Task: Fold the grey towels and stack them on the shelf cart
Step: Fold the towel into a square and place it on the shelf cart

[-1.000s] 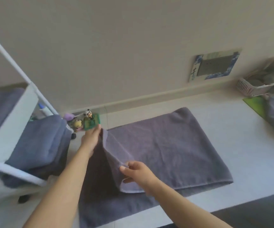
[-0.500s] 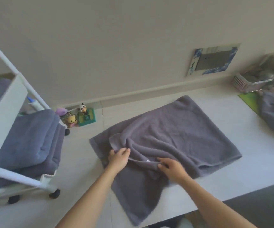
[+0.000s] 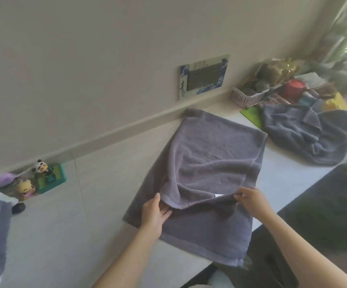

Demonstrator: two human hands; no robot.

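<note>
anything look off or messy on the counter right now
Yes: the towel mid-fold is wrinkled and askew, its near edge hanging over the counter edge. A second towel lies crumpled in a heap at far right. Nothing looks spilled or damaged.

A plain beige wall (image 3: 85, 69) rises behind the white counter (image 3: 64, 235), daylit from the right

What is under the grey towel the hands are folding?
The grey towel lies on the white counter, its near edge hanging past the counter's front. The left hand and right hand hold a folded-over layer. Anything beneath the towel's middle is covered.
</note>
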